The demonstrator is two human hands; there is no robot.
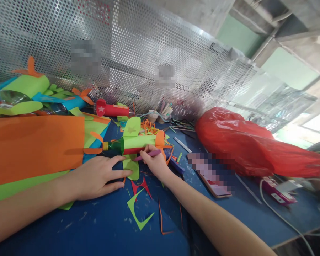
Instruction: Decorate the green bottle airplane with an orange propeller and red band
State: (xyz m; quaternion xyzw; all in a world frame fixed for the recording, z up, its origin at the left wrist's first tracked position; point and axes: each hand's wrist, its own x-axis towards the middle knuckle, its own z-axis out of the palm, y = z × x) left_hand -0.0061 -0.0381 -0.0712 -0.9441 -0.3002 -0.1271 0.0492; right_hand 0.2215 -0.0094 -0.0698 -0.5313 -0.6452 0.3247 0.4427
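Bottle plane (142, 142) sits mid-view on the blue tabletop (96, 231), between the orange paper sheet (37, 145) and the red plastic bag (229, 142). Long axis runs left to right across the view, close to level. Nose points left — yellow cap (105, 146) at that end, orange tail fins (160, 139) at the right end. Wings stick out crosswise, one toward the metal screen, one toward the person.

Look: green plastic bottle neck showing behind the cap, body wrapped in lime green paper with a red strip along the near side. Far wing (134, 124) lime, rounded, with a faint star on it; near wing (134, 172) lime, rounded too, partly covered by fingers and pen. Orange paper propeller (92, 150) at the cap, curved blades.

Left hand (102, 177): palm down, fingers spread wide, nothing gripped, middle fingertip at the near wing's left edge. Right hand (155, 164): narrow grip on a purple pen (154, 153), tip down at the near wing close to the body. Whether it touches the paper, cannot tell.

Around: lime paper offcut (142, 224) and red paper offcut (143, 183) on the near side; red bottle plane (114, 110) farther back, by the perforated metal screen (149, 42).
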